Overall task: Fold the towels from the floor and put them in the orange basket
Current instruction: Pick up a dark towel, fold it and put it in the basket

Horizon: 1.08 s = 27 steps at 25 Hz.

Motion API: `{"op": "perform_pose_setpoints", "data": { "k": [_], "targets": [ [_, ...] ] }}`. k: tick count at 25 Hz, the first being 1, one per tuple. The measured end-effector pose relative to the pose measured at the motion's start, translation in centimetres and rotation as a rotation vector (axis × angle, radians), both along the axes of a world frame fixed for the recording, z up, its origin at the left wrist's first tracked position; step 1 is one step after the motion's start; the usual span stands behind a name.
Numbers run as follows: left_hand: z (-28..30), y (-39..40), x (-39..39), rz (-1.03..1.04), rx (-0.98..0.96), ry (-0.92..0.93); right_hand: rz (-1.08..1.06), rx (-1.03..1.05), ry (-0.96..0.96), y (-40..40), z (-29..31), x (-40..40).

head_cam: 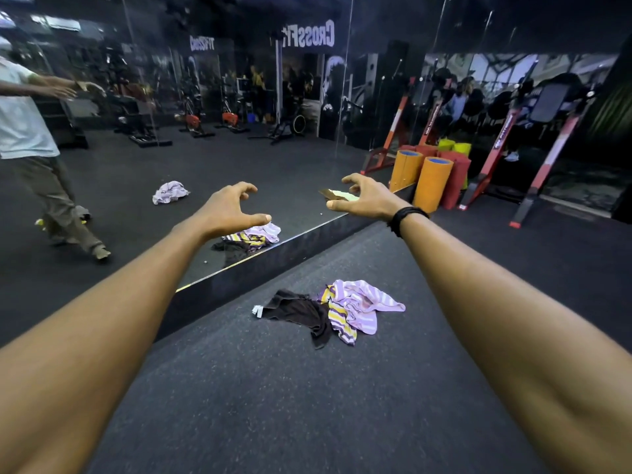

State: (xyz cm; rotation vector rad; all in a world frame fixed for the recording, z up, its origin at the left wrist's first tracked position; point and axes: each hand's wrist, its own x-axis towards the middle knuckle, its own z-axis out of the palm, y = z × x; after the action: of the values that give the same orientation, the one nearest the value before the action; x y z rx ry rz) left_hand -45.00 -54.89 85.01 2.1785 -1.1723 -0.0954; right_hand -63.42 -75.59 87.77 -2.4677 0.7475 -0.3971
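Note:
Three crumpled towels lie together on the dark rubber floor: a black towel, a yellow-and-purple striped towel and a lilac striped towel. Both my arms are stretched out in front of me, well above and beyond the pile. My left hand is empty with its fingers curled apart. My right hand is also empty, fingers spread in a claw shape, with a black band on the wrist. No orange basket is in view.
A wall mirror with a dark base ledge runs diagonally just behind the towels and reflects them, another lilac towel and a person. Orange foam rollers and red gym frames stand at the right.

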Motion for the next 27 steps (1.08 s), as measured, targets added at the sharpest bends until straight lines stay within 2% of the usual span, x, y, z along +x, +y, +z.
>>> {"op": "perform_pose_setpoints", "data": {
  "k": [4,9,16,23,27],
  "targets": [
    [-1.0,-7.6,7.6,-0.031,0.003,0.007,-0.027,0.016,0.015,-6.0,-1.1,7.1],
    [0.5,-16.0,17.4,-0.066,0.006,0.051,-0.094,0.002,0.019,-13.5,0.0,15.6],
    [-0.7,-26.0,27.8,-0.089,0.052,0.082,-0.148,0.018,0.046,-23.9,-0.9,23.6],
    [-9.2,-39.0,35.4,-0.06,0.15,0.127,-0.116,0.065,0.11,-38.1,-9.6,32.6],
    [-16.1,-48.5,39.7,-0.055,0.265,0.179,-0.132,0.138,0.135,-47.9,-17.2,38.5]
  ]
}}
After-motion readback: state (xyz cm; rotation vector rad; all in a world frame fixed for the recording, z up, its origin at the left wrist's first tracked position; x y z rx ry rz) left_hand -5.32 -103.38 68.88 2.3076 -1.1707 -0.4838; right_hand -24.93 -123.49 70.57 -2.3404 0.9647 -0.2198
